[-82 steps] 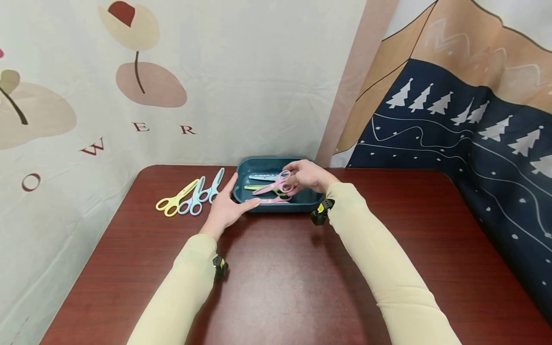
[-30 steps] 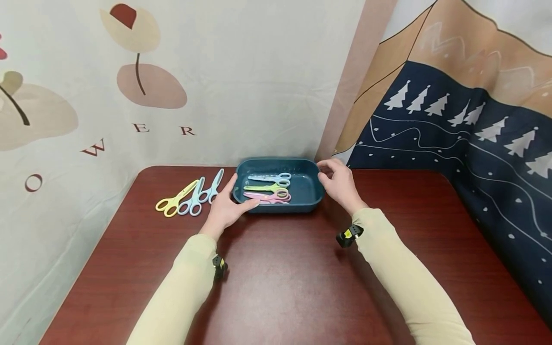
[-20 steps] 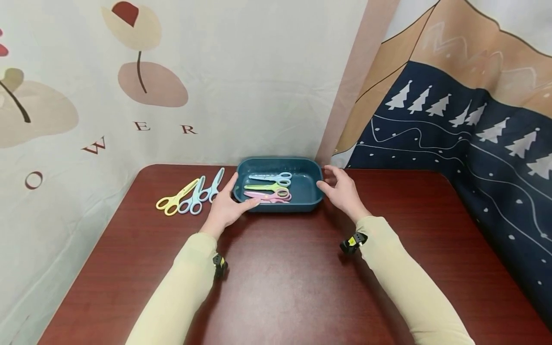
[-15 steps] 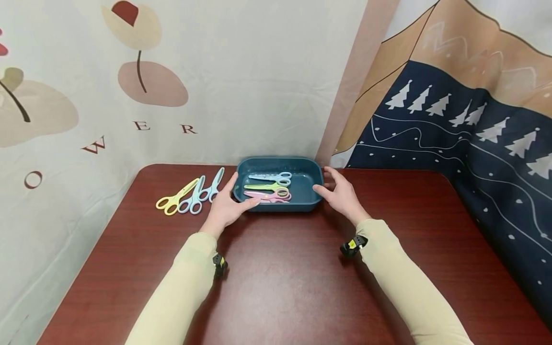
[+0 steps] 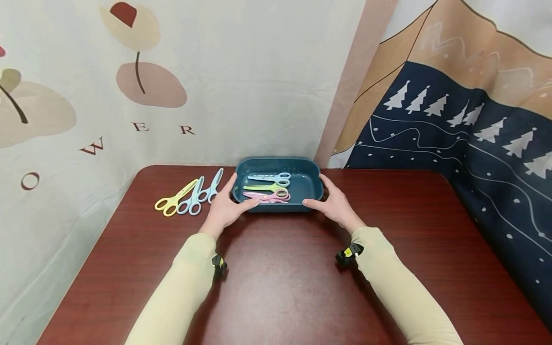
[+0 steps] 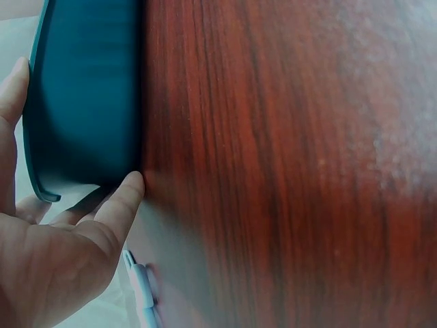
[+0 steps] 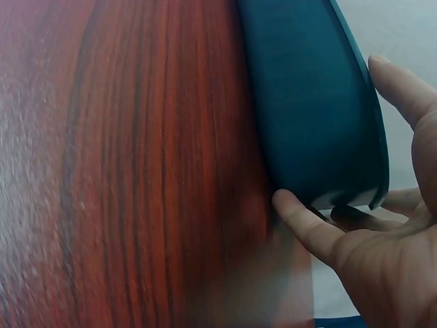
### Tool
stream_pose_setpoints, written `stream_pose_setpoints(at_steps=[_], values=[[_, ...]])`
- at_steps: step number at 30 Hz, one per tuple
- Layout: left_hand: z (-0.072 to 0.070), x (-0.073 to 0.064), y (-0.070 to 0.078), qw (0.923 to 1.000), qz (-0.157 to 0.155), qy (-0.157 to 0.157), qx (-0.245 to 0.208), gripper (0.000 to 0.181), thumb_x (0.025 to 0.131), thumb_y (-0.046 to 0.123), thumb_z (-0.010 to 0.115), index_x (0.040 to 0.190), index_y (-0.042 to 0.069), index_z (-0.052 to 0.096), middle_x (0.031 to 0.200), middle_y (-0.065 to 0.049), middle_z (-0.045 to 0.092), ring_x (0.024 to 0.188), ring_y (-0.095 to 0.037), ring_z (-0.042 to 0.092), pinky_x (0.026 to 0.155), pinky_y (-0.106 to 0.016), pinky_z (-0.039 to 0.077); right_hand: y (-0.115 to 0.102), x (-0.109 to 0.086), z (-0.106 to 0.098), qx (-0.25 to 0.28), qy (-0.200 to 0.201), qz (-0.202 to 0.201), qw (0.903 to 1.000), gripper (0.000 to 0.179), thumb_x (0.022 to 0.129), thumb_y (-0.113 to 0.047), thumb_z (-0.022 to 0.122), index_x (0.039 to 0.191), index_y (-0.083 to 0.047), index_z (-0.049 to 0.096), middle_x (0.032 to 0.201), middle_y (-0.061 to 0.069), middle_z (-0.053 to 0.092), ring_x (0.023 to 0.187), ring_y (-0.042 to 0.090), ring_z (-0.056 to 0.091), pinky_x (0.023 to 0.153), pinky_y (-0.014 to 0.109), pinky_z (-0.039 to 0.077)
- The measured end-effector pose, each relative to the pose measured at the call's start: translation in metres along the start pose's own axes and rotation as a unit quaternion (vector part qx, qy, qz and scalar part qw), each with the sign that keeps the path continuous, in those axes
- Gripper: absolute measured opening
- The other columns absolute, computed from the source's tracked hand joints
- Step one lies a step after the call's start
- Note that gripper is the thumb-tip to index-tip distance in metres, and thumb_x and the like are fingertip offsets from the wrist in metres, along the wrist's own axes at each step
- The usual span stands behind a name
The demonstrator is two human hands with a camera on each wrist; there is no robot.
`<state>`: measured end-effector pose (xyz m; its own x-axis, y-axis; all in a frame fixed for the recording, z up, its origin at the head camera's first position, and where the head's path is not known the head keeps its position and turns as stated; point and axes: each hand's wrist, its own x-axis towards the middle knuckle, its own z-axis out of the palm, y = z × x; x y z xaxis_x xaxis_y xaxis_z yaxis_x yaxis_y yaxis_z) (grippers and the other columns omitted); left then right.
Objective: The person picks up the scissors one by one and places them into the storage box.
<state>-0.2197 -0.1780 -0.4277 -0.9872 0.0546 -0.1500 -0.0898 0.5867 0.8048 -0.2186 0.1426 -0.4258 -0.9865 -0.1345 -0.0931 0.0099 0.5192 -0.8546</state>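
A dark teal tray [image 5: 308,184] stands at the far edge of the table. My left hand [image 5: 222,211] holds its left end, thumb over the front rim and fingers along the side. At the opposite end my right hand [image 5: 338,205] grips it the same way. Inside lie blue scissors [image 5: 282,179], green scissors [image 5: 260,188] and pink scissors [image 5: 263,196], with a second pink pair partly hidden by the front wall. In the left wrist view the thumb is at the tray's rim [image 6: 34,130]; the right wrist view shows the tray's outer wall [image 7: 307,89] against my fingertips.
Left of the tray, yellow scissors [image 5: 177,197] and two blue scissors [image 5: 195,199] lie on the reddish-brown table [image 5: 276,278], near my left hand. A pale printed cloth [image 5: 258,96] hangs right behind the tray. A navy tree-patterned cloth [image 5: 431,129] hangs at the right.
My right hand has let go of the pink scissors in the tray, moved to the tray's right end and taken hold there, its thumb sliding onto the front rim. My left hand has stayed put.
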Motion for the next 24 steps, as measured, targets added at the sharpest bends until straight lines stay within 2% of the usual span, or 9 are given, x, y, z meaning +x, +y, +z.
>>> stream_pose_setpoints(at_steps=[6,15,24], values=[[0.001,0.000,-0.001,1.0000,0.000,-0.001,0.005,0.109,0.086,0.052,0.080,0.168,0.029,0.012,0.170,-0.014,0.025,0.155,-0.036,0.024,0.121,-0.058,0.030,0.001,0.000,0.002,0.000,0.003,0.008,1.0000,0.100,0.090,-0.031,0.082,0.167,-0.015,0.020,0.165,0.016,0.035,0.140,0.037,0.043,0.114,0.058,0.041],[-0.001,0.000,-0.001,1.0000,-0.001,-0.001,0.003,0.109,0.087,0.050,0.081,0.168,0.029,0.010,0.170,-0.016,0.025,0.155,-0.038,0.025,0.121,-0.058,0.030,-0.008,0.005,0.006,-0.004,-0.007,0.032,0.9994,0.104,0.089,-0.033,0.082,0.167,-0.013,0.015,0.170,0.013,0.025,0.149,0.037,0.034,0.118,0.060,0.035],[-0.001,0.001,0.000,0.9993,0.004,-0.018,0.033,0.111,0.088,0.058,0.076,0.168,0.026,0.006,0.171,-0.016,0.020,0.155,-0.040,0.021,0.121,-0.060,0.027,-0.007,0.003,0.005,-0.011,-0.003,0.040,0.9991,0.106,0.089,-0.033,0.082,0.167,-0.009,0.013,0.171,0.013,0.020,0.153,0.036,0.028,0.121,0.058,0.030]])
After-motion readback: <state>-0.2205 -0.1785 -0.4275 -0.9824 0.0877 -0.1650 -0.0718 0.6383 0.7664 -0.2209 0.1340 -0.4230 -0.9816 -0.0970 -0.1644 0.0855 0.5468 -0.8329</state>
